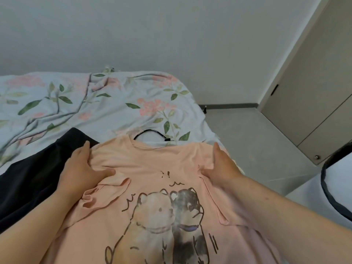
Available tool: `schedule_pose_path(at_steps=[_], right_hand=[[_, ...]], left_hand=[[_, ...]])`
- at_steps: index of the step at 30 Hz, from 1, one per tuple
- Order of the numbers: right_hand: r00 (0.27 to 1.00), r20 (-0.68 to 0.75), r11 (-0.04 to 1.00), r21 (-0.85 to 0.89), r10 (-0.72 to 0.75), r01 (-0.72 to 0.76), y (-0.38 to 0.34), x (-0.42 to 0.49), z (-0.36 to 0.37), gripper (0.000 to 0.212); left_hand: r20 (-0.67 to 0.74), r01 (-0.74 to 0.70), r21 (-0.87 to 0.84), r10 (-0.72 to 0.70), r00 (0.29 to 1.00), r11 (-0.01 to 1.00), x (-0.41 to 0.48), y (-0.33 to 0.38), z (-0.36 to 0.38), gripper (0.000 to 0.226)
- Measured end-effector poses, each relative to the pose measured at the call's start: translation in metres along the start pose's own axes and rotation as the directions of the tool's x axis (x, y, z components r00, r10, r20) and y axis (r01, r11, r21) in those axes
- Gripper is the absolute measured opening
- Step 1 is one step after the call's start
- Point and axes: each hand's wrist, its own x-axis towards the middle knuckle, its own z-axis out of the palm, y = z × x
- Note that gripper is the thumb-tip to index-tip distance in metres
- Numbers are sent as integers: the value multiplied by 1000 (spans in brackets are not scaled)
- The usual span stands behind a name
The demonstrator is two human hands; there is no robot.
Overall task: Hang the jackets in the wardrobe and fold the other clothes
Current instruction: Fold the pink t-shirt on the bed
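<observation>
A pink T-shirt (152, 168) with a print of two bears lies front up on the bed, its collar pointing away from me. Both short sleeves are turned in over the front. My left hand (82, 168) holds the left shoulder of the shirt, thumb on top of the fabric, which puckers around it. My right hand (222, 168) holds the right shoulder the same way. The fingers of both hands are mostly hidden behind the hands. A dark garment (34, 172) lies to the left, partly under the shirt's edge.
The bed has a pale blue floral sheet (114, 103), rumpled at the back. A thin black curved object (150, 131) lies just beyond the collar. Beige wardrobe doors (312, 103) stand at the right, across grey floor. A white, black-rimmed object (337, 180) sits at the right edge.
</observation>
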Motion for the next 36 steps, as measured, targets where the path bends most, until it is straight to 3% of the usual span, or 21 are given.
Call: schedule_pose_path(at_steps=[2, 4, 8, 10, 14, 17, 21, 23, 27, 36], right_hand=[[998, 39, 995, -96, 40, -36, 0, 10, -4, 106], [998, 18, 989, -136, 52, -49, 2, 13, -3, 85], [999, -54, 992, -129, 0, -7, 0, -5, 3, 41], [996, -83, 996, -80, -37, 30, -5, -27, 4, 27], [982, -176, 989, 122, -62, 85, -10, -71, -9, 17], [978, -177, 984, 124, -107, 130, -7, -92, -29, 12], [986, -114, 987, 89, -123, 134, -2, -120, -55, 24], [993, -61, 983, 147, -101, 109, 1, -137, -64, 34], [995, 13, 956, 279, -96, 89, 15, -176, -63, 2], [974, 183, 970, 228, -132, 89, 46, -272, -44, 12]], left_hand=[[-26, 5, 18, -5, 1000, 1000, 0, -1, 1, 126], [-60, -14, 31, 16, 998, 999, -3, -1, 4, 120], [-150, -136, 104, 151, 977, 985, -10, 4, 4, 68], [-134, -205, 231, 240, 962, 951, -16, 16, -4, 48], [-25, -246, 451, 287, 957, 858, -41, 44, -17, 20], [27, -303, 521, 340, 940, 798, -59, 62, -33, 29], [-33, -285, 248, 302, 953, 926, -84, 58, -65, 32], [-34, -322, 166, 332, 943, 932, -105, 50, -81, 34], [-21, -398, 86, 401, 916, 913, -156, 30, -100, 42], [95, -417, 52, 411, 907, 908, -279, 5, -119, 37]])
